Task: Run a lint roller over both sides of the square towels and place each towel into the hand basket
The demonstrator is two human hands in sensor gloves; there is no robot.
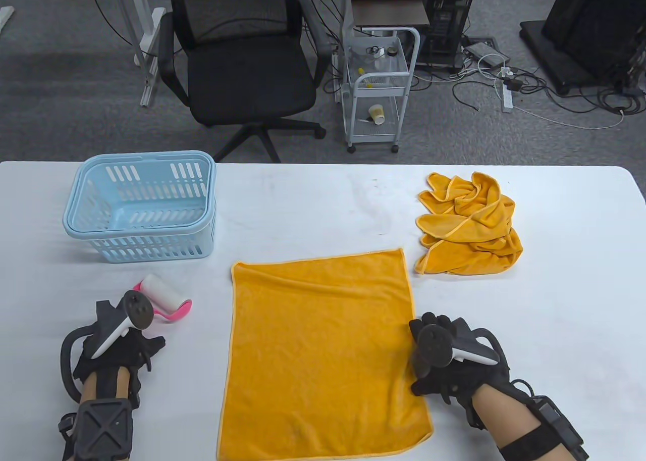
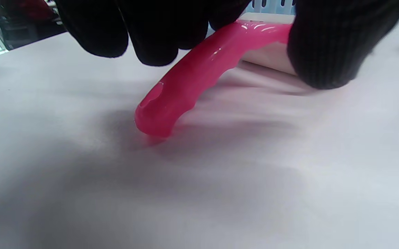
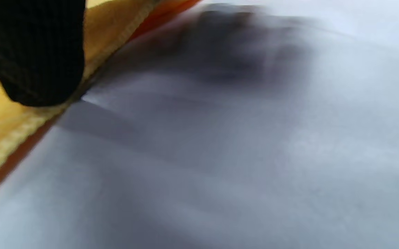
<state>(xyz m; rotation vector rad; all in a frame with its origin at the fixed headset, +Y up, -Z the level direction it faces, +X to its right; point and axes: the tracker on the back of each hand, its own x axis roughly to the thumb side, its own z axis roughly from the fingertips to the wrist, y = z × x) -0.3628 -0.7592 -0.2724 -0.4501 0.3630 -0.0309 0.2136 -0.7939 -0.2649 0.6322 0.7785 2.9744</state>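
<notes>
A square orange towel (image 1: 323, 350) lies spread flat on the white table (image 1: 313, 203), near the front. The lint roller (image 1: 162, 295), with a white roll and pink handle (image 2: 192, 79), lies left of it. My left hand (image 1: 132, 337) covers the handle. In the left wrist view its fingers (image 2: 158, 34) and thumb (image 2: 331, 45) curl round the handle, whose end touches the table. My right hand (image 1: 429, 360) rests at the towel's right edge, one fingertip (image 3: 37, 58) on the hem (image 3: 19, 138). The light blue hand basket (image 1: 141, 208) stands at the back left with nothing in it.
A crumpled heap of more orange towels (image 1: 469, 223) lies at the back right of the table. Beyond the far edge stand a black office chair (image 1: 242, 62) and a white wire cart (image 1: 378, 87).
</notes>
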